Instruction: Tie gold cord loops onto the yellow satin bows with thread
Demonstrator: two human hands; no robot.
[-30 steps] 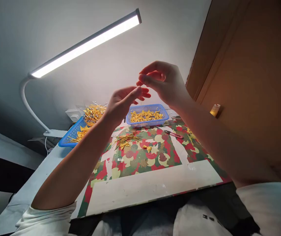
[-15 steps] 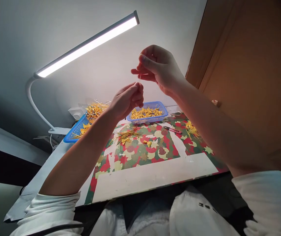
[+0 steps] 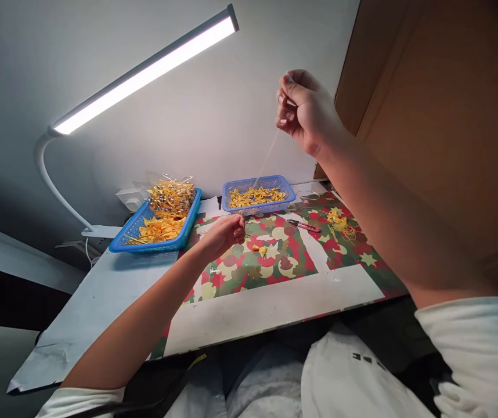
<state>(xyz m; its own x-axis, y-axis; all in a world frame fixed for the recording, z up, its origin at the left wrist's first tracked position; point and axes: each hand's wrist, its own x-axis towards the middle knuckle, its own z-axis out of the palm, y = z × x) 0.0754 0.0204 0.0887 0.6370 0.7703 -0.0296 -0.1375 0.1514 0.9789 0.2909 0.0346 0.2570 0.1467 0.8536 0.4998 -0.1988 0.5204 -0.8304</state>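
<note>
My right hand (image 3: 303, 110) is raised high near the wall, fingers pinched on a thin clear thread (image 3: 269, 155) that runs down and left toward the table. My left hand (image 3: 225, 231) is low over the patterned mat (image 3: 275, 264), fingers closed at the lower end of the thread, above a bunch of gold strips that it mostly hides. A small yellow folded piece (image 3: 261, 250) lies on the mat just right of my left hand.
A small blue basket (image 3: 257, 197) of yellow pieces stands at the back. A larger blue tray (image 3: 155, 226) with yellow pieces and a plastic bag sits back left. Red-handled snips (image 3: 303, 226) and a yellow pile (image 3: 338, 223) lie right. A desk lamp (image 3: 144, 72) arches overhead.
My right hand rose and moved right, drawing the thread taut. My left hand dropped from in front of the basket down to the mat.
</note>
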